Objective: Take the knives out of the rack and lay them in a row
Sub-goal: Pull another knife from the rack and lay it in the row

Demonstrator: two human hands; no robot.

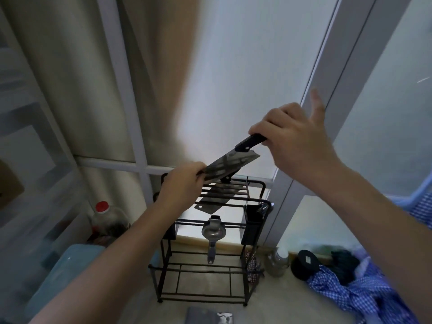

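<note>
Cleaver [230, 165] up over the rack [210, 230], right hand [297, 146] wrapped round its handle, left hand [184, 183] pinching the blade tip, probably to steady it.

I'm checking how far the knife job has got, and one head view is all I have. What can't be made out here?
- Knives left in the rack: at least one blade in the slots; the cleaver and left hand cover the rest.
- Cleaver's tip: hidden by the left hand.
- Its handle end: inside the right hand.
- Black cup contents: too dark.
- Any laid-out row: not in view.
</note>
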